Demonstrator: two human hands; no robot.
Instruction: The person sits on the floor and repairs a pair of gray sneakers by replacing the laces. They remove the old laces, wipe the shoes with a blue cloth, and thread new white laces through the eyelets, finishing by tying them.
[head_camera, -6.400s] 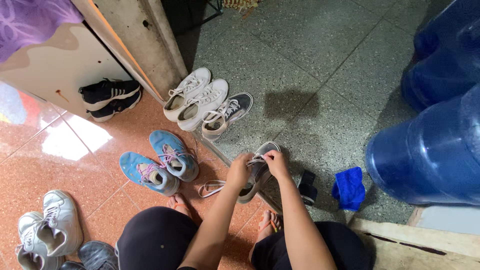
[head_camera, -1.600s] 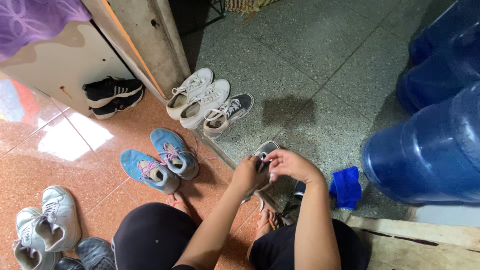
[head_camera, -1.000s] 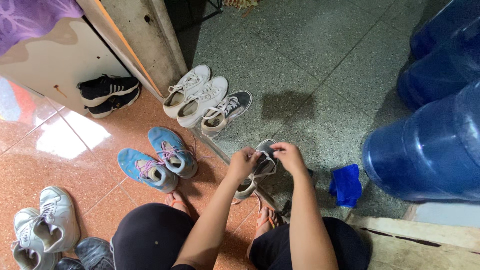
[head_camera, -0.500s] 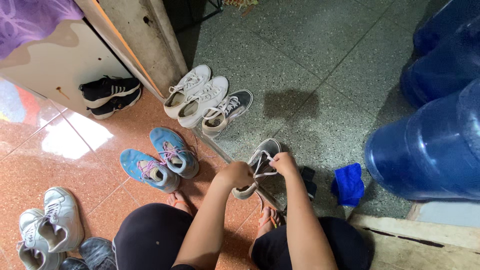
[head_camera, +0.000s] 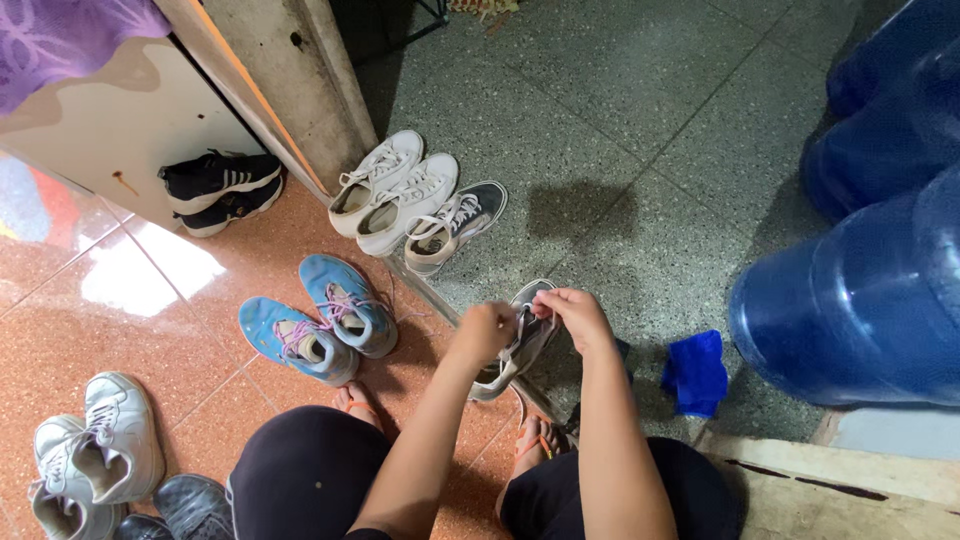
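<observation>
Two hands close together, low over the floor, in front of bent knees. Left hand (head_camera: 487, 330) curled shut on the side of the grey shoe (head_camera: 508, 362), holding it tilted up. Right hand (head_camera: 572, 315) just beside it, fingers pinched on the white laces (head_camera: 527, 320) at the top of that shoe. Held a little off the grey speckled floor (head_camera: 620, 150), right at the line where the red tiles (head_camera: 150, 320) begin.

Looks like lace work on this one shoe, somewhere in the middle of it: one hand to hold, one hand to pull. Hard to tell if loosening or tightening. Calls for a firm hold with the left and small, careful tugs with the right, one lace row at a time, with no twisting.

All around, more shoes on the floor: a blue pair with pink laces (head_camera: 315, 320) near the left knee, a white pair (head_camera: 395, 190) and a grey and black sneaker (head_camera: 455, 225) further off, a black pair (head_camera: 220, 185) by the wall. A blue cloth (head_camera: 695, 372) near the right arm, and big blue water jugs (head_camera: 860, 300) past it
</observation>
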